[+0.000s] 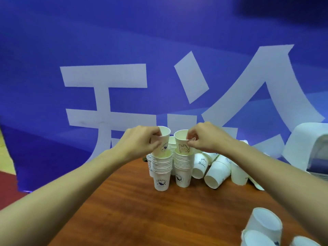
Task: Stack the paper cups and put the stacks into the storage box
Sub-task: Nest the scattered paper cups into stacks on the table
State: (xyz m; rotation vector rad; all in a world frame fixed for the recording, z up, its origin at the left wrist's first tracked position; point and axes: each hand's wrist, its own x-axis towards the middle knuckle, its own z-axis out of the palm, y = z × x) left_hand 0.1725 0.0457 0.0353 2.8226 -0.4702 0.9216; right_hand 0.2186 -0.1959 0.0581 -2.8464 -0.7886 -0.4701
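Head view, forward-down, close over table [124,201]

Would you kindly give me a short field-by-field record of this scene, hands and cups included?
left hand: grips whale-print cup at the top of left stack
right hand: pinches bunny-print cup at the top of right stack
stacks: two, upright, side by side on wooden table
loose cups: several lying right of the stacks
backdrop: blue banner

The left forearm [67,189] and right forearm [284,181] are bare to the frame's edge. The left hand [140,141] and right hand [207,137] are bare too.
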